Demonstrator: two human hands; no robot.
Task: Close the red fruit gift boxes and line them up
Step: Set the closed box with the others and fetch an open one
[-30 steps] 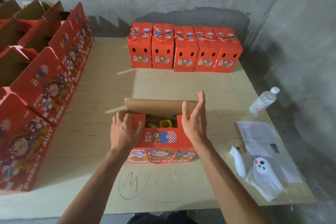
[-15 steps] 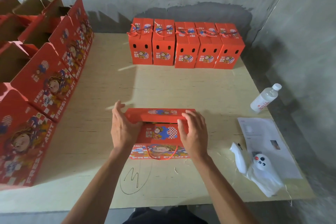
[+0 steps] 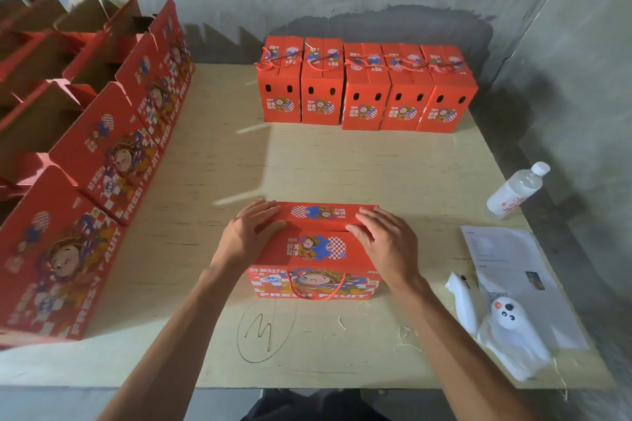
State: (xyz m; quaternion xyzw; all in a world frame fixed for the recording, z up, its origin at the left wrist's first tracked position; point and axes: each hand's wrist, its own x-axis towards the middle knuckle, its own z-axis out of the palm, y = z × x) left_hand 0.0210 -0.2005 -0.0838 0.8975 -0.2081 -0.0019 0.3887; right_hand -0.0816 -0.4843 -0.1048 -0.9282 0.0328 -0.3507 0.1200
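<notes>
A red fruit gift box (image 3: 316, 249) stands in front of me on the wooden table (image 3: 212, 161), both top flaps folded down, a red cord handle hanging on its near face. My left hand (image 3: 249, 232) presses flat on the left end of the top. My right hand (image 3: 383, 239) lies on the right end, fingers straight over the flap seam. Several closed red boxes (image 3: 367, 89) stand in a row at the table's far edge.
Several open red boxes (image 3: 102, 154) line the left side with their flaps up. On the right lie a water bottle (image 3: 518, 190), a sheet of paper (image 3: 506, 267) and a white device on a plastic bag (image 3: 502, 314). A pen doodle (image 3: 263, 331) marks the table near me.
The far brown flap that stood up has been folded down over the box. Both hands moved from the flap's edges onto the closed top.
</notes>
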